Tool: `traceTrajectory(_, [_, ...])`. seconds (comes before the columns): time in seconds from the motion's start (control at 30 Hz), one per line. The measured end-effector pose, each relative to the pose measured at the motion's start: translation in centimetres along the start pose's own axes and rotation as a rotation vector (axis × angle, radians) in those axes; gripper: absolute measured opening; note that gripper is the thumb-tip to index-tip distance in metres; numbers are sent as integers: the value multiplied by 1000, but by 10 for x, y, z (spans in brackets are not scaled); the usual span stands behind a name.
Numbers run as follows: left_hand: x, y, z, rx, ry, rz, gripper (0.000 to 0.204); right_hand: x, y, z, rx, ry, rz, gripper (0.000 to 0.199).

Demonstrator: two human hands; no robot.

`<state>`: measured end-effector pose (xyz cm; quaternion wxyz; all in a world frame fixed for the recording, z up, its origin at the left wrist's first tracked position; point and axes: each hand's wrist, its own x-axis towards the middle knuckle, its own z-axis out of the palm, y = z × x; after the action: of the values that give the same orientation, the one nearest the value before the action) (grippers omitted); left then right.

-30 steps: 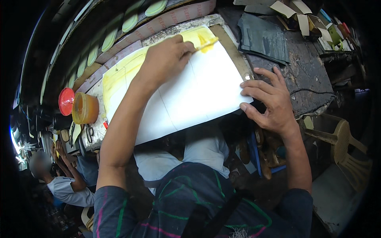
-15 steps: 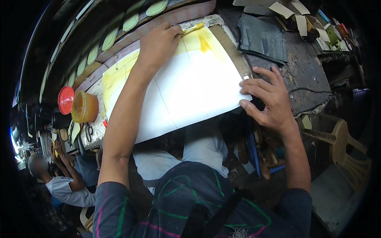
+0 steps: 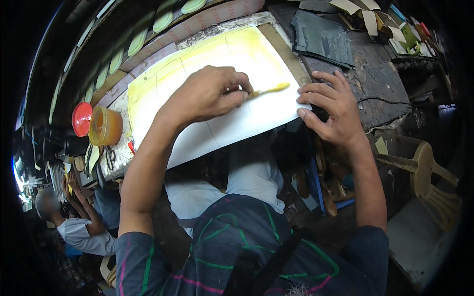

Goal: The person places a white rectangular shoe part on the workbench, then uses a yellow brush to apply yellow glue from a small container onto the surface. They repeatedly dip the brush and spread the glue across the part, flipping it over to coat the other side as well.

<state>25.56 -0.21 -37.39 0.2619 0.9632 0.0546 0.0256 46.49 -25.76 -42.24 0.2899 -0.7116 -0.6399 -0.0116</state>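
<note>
A large white sheet (image 3: 197, 143) with thin drawn lines lies on the workbench, its far part coated in a yellow, wet-looking film. Over the sheet's middle, my left hand (image 3: 212, 93) is closed around a brush (image 3: 269, 90), whose yellow-smeared end points right and touches or nearly touches the sheet. My right hand (image 3: 335, 113) has its fingers spread, their tips resting at the sheet's right edge. Left of the sheet stands an open tub (image 3: 106, 129) of amber, glue-like liquid, with its red lid (image 3: 82, 119) tilted beside it.
Dark flat sheets (image 3: 323, 39) are stacked at the far right, near cut cardboard boxes (image 3: 368, 19). Scissors (image 3: 109, 156) lie by the tub. Pale green oval pieces (image 3: 137, 43) line the rack behind. A plastic chair (image 3: 422, 167) stands right; another person (image 3: 86, 237) sits left.
My left hand has come from the sheet's far edge toward me and right with the brush. Yellow now spreads more evenly over the far right part. My right hand stays at the edge.
</note>
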Motion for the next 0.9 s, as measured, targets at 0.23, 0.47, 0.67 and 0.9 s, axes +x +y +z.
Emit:
traceTrajectory(0.23, [21,-16,11,277,171,-168,18,0,-1,2,-15,27,-31,16])
traceTrajectory(0.47, [29,-21,20,554,321,-189,18,1,1,1,16,50,-31,14])
traceTrajectory(0.67, [-14,33,37,312,176,-34,17,2,-2,1,-7,48,-27,13])
traceTrajectory(0.9, [-52,-24,14,710,374,-408,24,4,-7,3,11,58,-44,11])
